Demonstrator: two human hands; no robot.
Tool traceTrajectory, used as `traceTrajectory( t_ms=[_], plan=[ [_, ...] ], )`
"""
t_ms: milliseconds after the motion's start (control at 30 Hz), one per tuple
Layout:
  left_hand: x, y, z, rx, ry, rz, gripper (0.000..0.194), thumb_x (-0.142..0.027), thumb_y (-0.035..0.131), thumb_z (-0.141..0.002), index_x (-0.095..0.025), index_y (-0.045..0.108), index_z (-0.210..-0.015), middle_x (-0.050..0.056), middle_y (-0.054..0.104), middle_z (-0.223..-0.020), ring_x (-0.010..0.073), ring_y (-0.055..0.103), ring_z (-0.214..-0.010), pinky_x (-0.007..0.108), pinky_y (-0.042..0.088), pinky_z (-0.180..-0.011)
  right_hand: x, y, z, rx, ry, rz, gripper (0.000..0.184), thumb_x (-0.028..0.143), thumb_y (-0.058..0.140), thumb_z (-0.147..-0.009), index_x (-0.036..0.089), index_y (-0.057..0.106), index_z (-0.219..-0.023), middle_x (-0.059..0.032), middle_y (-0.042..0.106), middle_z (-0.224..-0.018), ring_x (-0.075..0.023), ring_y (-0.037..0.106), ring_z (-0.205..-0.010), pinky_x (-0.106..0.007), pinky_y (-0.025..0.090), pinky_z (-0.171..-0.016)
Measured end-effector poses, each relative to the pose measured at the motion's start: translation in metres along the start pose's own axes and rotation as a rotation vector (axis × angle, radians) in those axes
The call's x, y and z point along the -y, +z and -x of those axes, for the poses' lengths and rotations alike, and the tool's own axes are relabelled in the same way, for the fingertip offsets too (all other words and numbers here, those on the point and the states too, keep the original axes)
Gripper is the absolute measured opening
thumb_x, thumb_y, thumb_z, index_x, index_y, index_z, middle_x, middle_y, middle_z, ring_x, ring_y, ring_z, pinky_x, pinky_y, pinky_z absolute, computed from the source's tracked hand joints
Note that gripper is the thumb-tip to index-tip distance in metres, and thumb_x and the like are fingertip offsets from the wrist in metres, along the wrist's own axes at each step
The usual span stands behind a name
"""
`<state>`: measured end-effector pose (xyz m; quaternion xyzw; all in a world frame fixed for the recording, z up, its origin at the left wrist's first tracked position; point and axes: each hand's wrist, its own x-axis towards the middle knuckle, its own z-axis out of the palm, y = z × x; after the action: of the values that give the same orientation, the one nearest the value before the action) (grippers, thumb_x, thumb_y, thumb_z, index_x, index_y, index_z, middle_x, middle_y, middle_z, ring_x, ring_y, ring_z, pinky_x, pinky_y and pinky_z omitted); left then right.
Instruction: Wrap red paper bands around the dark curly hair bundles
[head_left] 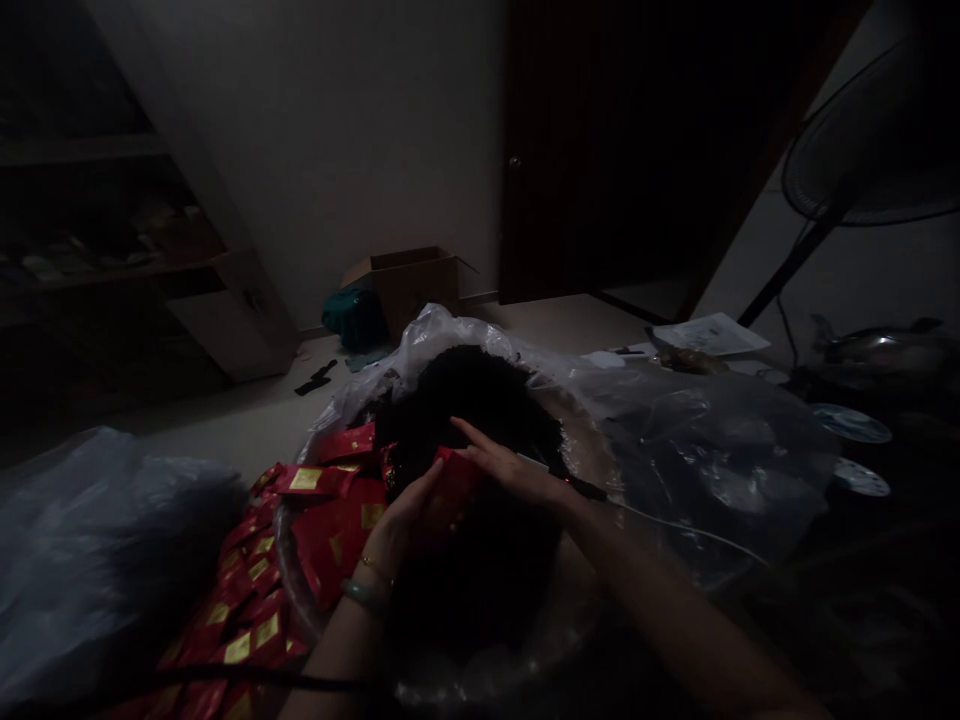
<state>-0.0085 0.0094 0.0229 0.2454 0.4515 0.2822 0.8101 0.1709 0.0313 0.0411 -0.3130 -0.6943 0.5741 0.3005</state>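
Note:
The scene is very dim. My left hand (401,515), wearing a bangle and a thin bracelet, is closed around the left side of a red packet (450,490). Across from it, my right hand (510,470) lies against the packet's upper right edge with its fingers stretched out; its thumb is hard to see. Both hands are over a mound of loose black material (472,390) in a wide round container lined with clear plastic (431,335). Just beyond my right wrist lies a slim dark device (585,487) with a small red light and a pale cable (690,530).
Many red packets with gold labels (255,570) are heaped at the left, some inside the rim. A plastic bag (97,540) lies farther left. Behind are a cardboard box (416,285) and a teal bundle (352,318). At right stand a fan (847,150) and a metal pot (885,345).

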Motion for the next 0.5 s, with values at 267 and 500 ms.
traceTrajectory(
  t_ms=[267,500],
  plan=[
    [-0.003,-0.01,-0.005,-0.005,0.046,0.078,0.046,-0.049,0.036,-0.09,-0.011,0.06,-0.1,0.004,0.062,-0.067,0.0119,0.057,-0.052,0.021,0.041,-0.045,-0.014,-0.009,-0.012,-0.22,-0.161,-0.18,0.063,0.06,0.034,-0.088,0.024,0.032,-0.14,-0.0118,0.056,-0.127,-0.0216,0.063,-0.097,-0.044,0.04,-0.095],
    [-0.01,-0.027,0.002,-0.079,0.169,0.176,0.04,-0.047,0.044,-0.087,-0.011,0.061,-0.093,0.006,0.066,-0.071,0.0147,0.061,-0.055,0.023,0.046,-0.046,-0.051,-0.014,-0.013,-0.104,0.201,0.517,0.097,0.061,0.063,-0.067,0.018,0.023,-0.144,-0.0169,0.018,-0.151,-0.0321,0.018,-0.138,-0.046,0.022,-0.109]
  ],
)
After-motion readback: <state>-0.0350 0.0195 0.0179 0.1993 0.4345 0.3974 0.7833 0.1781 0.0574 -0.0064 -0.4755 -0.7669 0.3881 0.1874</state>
